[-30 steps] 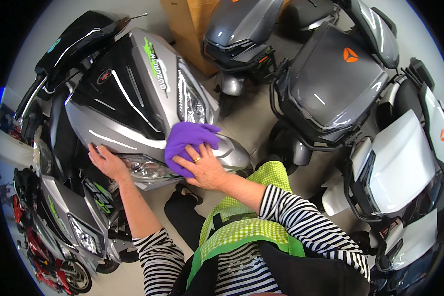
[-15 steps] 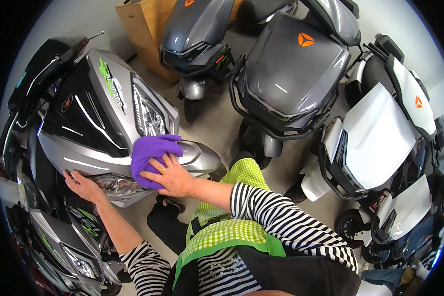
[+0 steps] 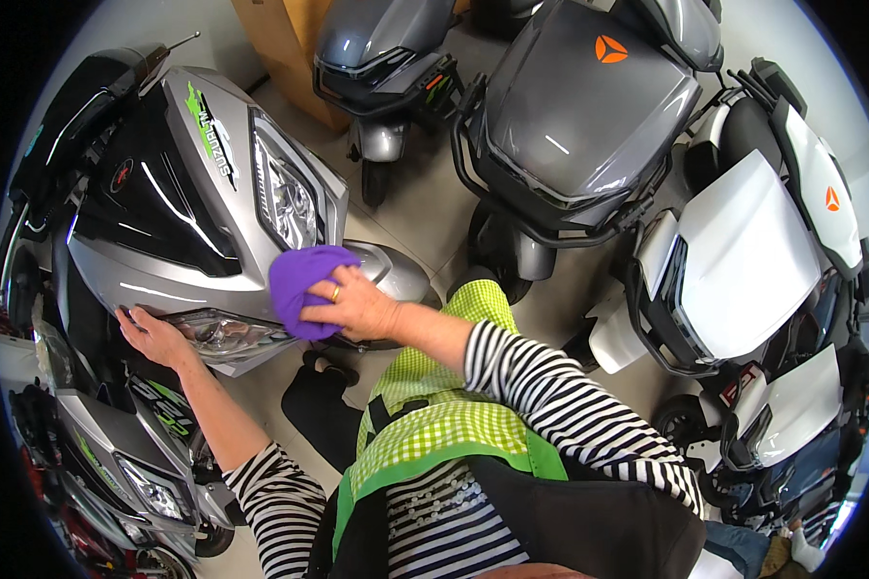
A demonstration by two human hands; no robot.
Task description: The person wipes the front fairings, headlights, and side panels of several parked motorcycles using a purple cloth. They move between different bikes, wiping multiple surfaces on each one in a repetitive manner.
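A silver and black scooter (image 3: 212,241) stands at my left, its nose pointing toward the middle. My right hand (image 3: 359,307) presses a bunched purple cloth (image 3: 304,280) onto the scooter's nose, between its two headlights and beside the front fender (image 3: 388,275). The fingers curl into the cloth, and a ring shows on one of them. My left hand (image 3: 154,338) rests against the scooter's lower side edge, by the nearer headlight (image 3: 227,333). Its fingers are stretched out, with nothing held in them.
A grey scooter (image 3: 589,106) with a black front bar stands ahead, another grey scooter (image 3: 381,58) beyond it. White scooters (image 3: 743,261) line the right side. Another silver scooter (image 3: 116,463) is close at lower left. A wooden cabinet (image 3: 285,58) stands at the back.
My right hand has slid the purple cloth a little toward the scooter's front fender, and the cloth is more bunched. My left hand stays at the same side edge. The whole view has shifted slightly.
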